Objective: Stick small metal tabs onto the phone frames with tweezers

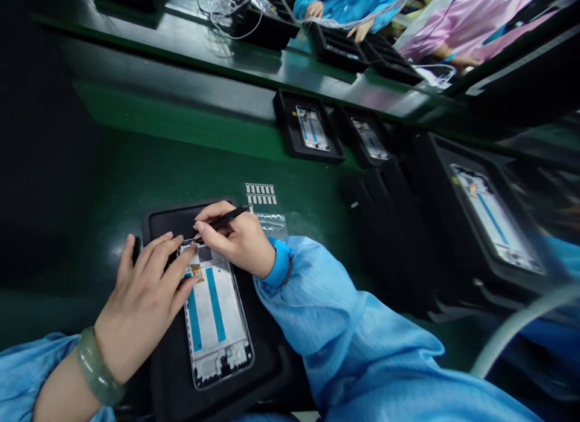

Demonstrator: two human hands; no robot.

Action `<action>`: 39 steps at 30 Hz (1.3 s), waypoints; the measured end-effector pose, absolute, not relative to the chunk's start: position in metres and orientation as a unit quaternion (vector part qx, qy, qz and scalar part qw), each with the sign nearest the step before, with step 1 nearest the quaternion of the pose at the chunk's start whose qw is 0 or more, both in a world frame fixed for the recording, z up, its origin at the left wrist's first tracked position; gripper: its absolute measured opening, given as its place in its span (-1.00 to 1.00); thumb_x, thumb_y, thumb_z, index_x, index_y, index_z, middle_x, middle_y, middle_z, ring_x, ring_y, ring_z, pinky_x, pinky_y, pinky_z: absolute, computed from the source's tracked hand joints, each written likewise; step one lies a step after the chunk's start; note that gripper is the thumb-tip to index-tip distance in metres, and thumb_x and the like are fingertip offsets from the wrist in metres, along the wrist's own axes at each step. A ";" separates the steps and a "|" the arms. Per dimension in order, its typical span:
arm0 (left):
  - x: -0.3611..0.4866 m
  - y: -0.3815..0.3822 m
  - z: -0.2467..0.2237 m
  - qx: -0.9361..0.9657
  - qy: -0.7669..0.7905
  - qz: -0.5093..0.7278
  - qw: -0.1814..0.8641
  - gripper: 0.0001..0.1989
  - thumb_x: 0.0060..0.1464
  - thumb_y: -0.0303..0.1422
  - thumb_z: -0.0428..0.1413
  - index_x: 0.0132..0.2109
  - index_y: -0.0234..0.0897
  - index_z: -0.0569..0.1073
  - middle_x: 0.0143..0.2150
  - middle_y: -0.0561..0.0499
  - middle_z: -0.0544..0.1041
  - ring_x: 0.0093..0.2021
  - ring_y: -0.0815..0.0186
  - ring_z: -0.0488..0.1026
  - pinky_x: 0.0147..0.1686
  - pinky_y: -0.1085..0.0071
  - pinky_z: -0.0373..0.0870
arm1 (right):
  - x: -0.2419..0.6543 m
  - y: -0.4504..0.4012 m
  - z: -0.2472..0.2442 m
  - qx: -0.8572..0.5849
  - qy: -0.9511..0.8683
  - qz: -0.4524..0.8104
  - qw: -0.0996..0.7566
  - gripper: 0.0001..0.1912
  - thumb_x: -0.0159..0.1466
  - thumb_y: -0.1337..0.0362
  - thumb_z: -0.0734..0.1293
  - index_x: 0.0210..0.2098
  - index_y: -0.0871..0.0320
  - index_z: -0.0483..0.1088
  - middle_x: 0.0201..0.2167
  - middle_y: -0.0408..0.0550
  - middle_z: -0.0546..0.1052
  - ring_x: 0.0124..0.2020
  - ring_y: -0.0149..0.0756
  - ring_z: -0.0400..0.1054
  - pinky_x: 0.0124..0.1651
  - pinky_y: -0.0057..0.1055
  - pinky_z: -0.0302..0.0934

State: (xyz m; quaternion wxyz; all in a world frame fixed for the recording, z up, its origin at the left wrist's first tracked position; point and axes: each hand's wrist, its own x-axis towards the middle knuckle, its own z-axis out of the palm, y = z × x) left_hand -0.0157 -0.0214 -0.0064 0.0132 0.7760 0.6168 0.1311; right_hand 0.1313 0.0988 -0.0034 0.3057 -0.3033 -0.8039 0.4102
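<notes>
While spread on the phone frame [215, 325], left fingers [174, 262], right ones [211, 228] pinching a slim black stylus [234, 215]

White-backed phone frame [206, 325], thin silvery rim, two blue strips running lengthwise, orange flex tab [196, 272] near top end. Lies flat on black tray [174, 219], slanted in view. Left hand [145, 289] open, fingertips on frame's top end. Right hand [238, 237] pinches slim black tool [225, 219], tip at frame's top edge, just beside left fingertips.
</notes>
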 end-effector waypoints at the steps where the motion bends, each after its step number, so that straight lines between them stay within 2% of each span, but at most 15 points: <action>1: -0.016 -0.021 -0.006 0.776 0.617 0.131 0.014 -0.64 0.16 -0.27 -0.05 0.08 -0.23 0.30 0.05 -0.17 0.37 0.13 0.04 0.24 0.12 -0.17 0.00 | 0.131 0.099 -0.003 -0.308 -0.804 0.411 0.300 -0.87 0.22 0.24 0.24 -0.30 0.17 0.34 -0.42 -0.14 0.47 -0.47 -0.47 0.37 -0.41 -0.54 0.27; 14: -0.016 -0.022 -0.008 0.771 0.623 0.133 0.010 -0.64 0.18 -0.25 -0.09 0.09 -0.20 0.30 0.04 -0.13 0.37 0.13 0.06 0.24 0.14 -0.13 -0.01 | 0.129 0.098 -0.003 -0.287 -0.818 0.372 0.333 -0.87 0.23 0.26 0.26 -0.33 0.21 0.37 -0.46 -0.17 0.46 -0.52 -0.54 0.34 -0.45 -0.61 0.23; 21: -0.014 -0.023 -0.007 0.770 0.625 0.129 0.015 -0.64 0.19 -0.25 -0.11 0.09 -0.22 0.30 0.05 -0.14 0.36 0.14 0.08 0.22 0.14 -0.14 -0.02 | 0.129 0.095 -0.003 -0.242 -0.851 0.293 0.361 -0.87 0.23 0.31 0.26 -0.33 0.27 0.38 -0.38 -0.10 0.51 -0.34 -0.49 0.40 -0.26 -0.62 0.27; 32: -0.015 -0.020 -0.006 0.776 0.619 0.118 0.004 -0.61 0.16 -0.16 -0.09 0.05 -0.26 0.32 0.01 -0.16 0.39 0.09 0.06 0.26 0.14 -0.17 -0.05 | 0.119 0.097 0.001 -0.281 -0.858 0.300 0.307 -0.84 0.23 0.25 0.26 -0.24 0.20 0.36 -0.36 -0.16 0.50 -0.38 -0.51 0.39 -0.31 -0.60 0.26; 39: -0.015 -0.023 -0.006 0.778 0.618 0.103 -0.030 -0.61 0.16 -0.21 -0.07 0.08 -0.30 0.30 0.04 -0.19 0.38 0.10 0.05 0.26 0.15 -0.22 -0.15 | 0.124 0.095 -0.001 -0.307 -0.850 0.275 0.328 -0.86 0.23 0.26 0.26 -0.28 0.21 0.36 -0.44 -0.17 0.48 -0.44 -0.50 0.38 -0.37 -0.60 0.24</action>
